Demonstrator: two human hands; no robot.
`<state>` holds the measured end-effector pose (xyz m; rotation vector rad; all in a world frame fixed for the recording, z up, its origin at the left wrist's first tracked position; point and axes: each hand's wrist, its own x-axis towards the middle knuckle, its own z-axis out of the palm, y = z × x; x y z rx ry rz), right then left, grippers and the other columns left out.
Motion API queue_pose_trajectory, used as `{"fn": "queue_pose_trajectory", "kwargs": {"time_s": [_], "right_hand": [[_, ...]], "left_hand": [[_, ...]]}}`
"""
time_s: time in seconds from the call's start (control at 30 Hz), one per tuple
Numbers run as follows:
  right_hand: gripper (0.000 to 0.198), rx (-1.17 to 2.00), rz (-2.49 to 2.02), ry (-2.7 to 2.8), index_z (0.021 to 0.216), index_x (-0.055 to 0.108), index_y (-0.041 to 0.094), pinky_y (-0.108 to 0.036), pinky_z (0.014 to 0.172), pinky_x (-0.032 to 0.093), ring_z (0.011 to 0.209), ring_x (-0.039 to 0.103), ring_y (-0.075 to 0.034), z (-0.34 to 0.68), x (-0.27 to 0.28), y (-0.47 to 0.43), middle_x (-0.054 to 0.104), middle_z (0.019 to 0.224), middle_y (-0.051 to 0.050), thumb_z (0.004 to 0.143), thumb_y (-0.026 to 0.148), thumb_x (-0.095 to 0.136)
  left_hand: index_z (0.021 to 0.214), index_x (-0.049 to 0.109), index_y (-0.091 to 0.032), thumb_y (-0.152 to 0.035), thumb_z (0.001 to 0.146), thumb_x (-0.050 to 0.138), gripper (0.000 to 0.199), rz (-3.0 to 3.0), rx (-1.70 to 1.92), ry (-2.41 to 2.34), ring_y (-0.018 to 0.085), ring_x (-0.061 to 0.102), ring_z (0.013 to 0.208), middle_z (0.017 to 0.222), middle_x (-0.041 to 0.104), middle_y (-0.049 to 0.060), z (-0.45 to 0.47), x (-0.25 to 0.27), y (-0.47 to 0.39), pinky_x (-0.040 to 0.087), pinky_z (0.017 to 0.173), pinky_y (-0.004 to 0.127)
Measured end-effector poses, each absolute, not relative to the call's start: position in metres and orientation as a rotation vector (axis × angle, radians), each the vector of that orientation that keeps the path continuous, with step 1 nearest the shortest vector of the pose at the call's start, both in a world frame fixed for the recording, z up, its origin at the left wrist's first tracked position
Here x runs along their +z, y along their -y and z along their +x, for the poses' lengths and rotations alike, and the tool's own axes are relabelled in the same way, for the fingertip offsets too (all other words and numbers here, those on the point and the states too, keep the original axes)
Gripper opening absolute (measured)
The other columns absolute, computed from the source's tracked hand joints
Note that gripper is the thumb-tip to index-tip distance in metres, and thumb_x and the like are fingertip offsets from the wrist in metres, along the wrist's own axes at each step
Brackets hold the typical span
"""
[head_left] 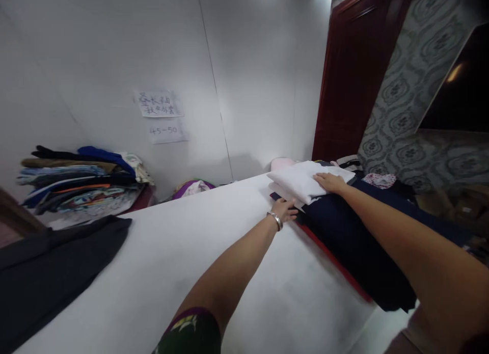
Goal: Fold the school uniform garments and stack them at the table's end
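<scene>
A folded white garment (296,180) lies at the far right of the white table, on top of dark navy clothing (344,237) with a red edge (328,254) below it. My right hand (329,182) rests flat on the white garment, fingers stretched out. My left hand (284,210), with a silver bracelet on the wrist, is at the near left corner of the pile, its fingers spread beside the navy cloth. Whether its fingertips touch the cloth, I cannot tell.
A dark grey garment (61,257) lies across the left of the white table (198,242). Behind it stands a tall stack of folded clothes (84,183). Two handwritten papers (160,104) hang on the wall. More clothes (380,181) lie at the back right, near a dark red door (359,74).
</scene>
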<state>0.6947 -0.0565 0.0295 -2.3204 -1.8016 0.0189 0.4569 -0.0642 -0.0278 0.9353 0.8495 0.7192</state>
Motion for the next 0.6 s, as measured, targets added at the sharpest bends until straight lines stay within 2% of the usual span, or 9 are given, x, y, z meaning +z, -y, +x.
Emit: {"fn": "queue_pose_trajectory", "kwargs": {"time_s": [0.13,0.2,0.33,0.47,0.6], "right_hand": [[0.063,0.065,-2.162,1.901,0.139,0.042,0.022,-0.043,0.110,0.026,0.134,0.034,-0.026,0.660,0.033,0.079,0.039,0.146,-0.006,0.092,0.058,0.022],[0.065,0.054,-2.070,2.005,0.142,0.038,0.022,-0.039,0.110,0.025,0.137,0.029,-0.025,0.642,0.031,0.094,0.032,0.150,-0.007,0.089,0.060,0.030],[0.071,-0.091,-2.064,2.114,0.145,0.029,0.022,-0.041,0.108,0.029,0.138,0.025,-0.028,0.618,0.018,0.120,0.026,0.152,-0.011,0.086,0.057,0.043],[0.068,-0.248,-2.138,2.100,0.145,0.026,0.017,-0.043,0.101,0.036,0.131,0.036,-0.032,0.611,0.005,0.139,0.036,0.144,-0.018,0.087,0.049,0.044],[0.061,-0.312,-2.210,2.084,0.140,0.031,0.013,-0.044,0.094,0.038,0.121,0.046,-0.033,0.606,0.001,0.152,0.046,0.133,-0.021,0.090,0.046,0.039]], "left_hand": [[0.104,0.053,-0.017,-0.032,0.077,0.068,0.034,0.922,0.688,-0.906,0.016,0.065,0.079,0.107,0.064,0.012,0.417,-0.047,0.093,0.051,0.073,0.030],[0.098,0.055,-0.017,-0.032,0.079,0.065,0.026,0.898,0.697,-0.938,0.015,0.065,0.079,0.105,0.065,0.010,0.400,-0.058,0.111,0.050,0.074,0.028],[0.095,0.055,-0.017,-0.032,0.079,0.065,0.024,0.843,0.709,-0.988,0.013,0.064,0.074,0.103,0.066,0.009,0.371,-0.078,0.151,0.050,0.071,0.027],[0.095,0.056,-0.017,-0.030,0.078,0.066,0.023,0.813,0.711,-1.020,0.012,0.064,0.070,0.102,0.066,0.009,0.346,-0.089,0.189,0.049,0.069,0.026],[0.095,0.057,-0.016,-0.030,0.079,0.065,0.022,0.789,0.720,-1.044,0.011,0.063,0.069,0.100,0.066,0.009,0.321,-0.091,0.223,0.048,0.068,0.025]]}}
